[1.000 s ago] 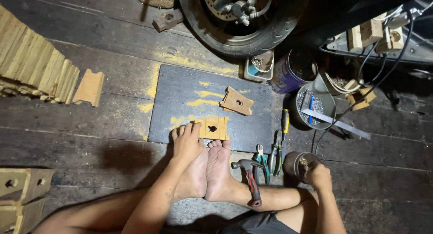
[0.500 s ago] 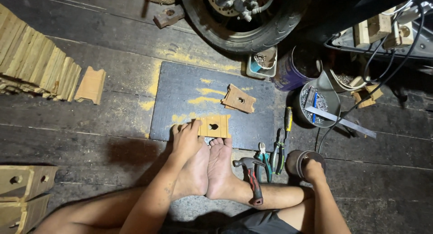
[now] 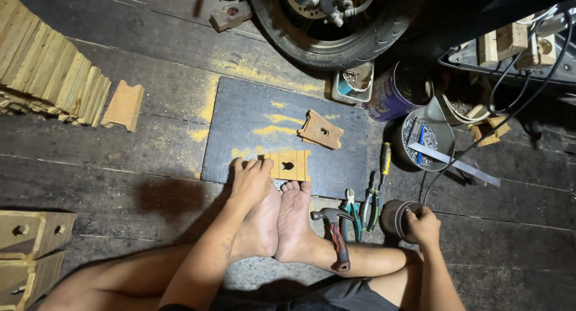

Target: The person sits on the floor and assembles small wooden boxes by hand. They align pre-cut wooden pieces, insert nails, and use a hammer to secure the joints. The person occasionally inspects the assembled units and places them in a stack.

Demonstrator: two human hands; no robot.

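Observation:
I sit on a wooden floor with my bare feet together. My left hand (image 3: 252, 178) presses on the left end of a small wooden block (image 3: 290, 165) with a hole in it, which lies on a dark mat (image 3: 240, 125) just beyond my toes. My right hand (image 3: 422, 224) reaches into a small round tin (image 3: 396, 217) on the floor at my right; what the fingers hold is hidden. A second notched wooden piece (image 3: 321, 130) lies farther out on the mat.
A claw hammer (image 3: 335, 233), pliers (image 3: 352, 208) and a screwdriver (image 3: 381, 167) lie between foot and tin. A tyre (image 3: 336, 38), a purple can (image 3: 396, 92) and a bowl of nails (image 3: 427, 140) sit beyond. Wooden slats (image 3: 48, 68) are stacked at left, drilled blocks (image 3: 27, 239) at lower left.
Almost nothing moved. The view shifted slightly; my left hand stays on the block and my right hand stays at the tin.

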